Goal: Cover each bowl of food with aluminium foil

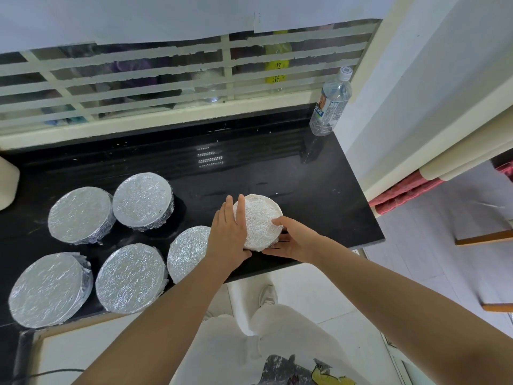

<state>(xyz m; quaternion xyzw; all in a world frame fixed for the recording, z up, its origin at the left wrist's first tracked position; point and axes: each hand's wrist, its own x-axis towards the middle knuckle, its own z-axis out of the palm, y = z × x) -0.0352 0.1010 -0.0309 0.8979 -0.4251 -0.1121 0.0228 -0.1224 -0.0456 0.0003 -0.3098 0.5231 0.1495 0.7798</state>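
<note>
While the black tabletop point(249, 168) spans the view below a barred window, five covered bowls point(130, 277) stand on its left part in two loose rows, packed close together, each capped with crinkled foil folded down over its sides. Right of them, near the tabletop's front edge, stands the foil-wrapped bowl point(259, 218), its foil top bright and wrinkled. The left hand point(229, 232) lies flat against this bowl's left side, fingers straight and together, reaching up over the rim. The right hand point(291, 240) grips the bowl's near right edge, thumb on top of the foil, fingers along the side below. A clear plastic bottle point(330, 104) stands upright at the far right corner.
</note>
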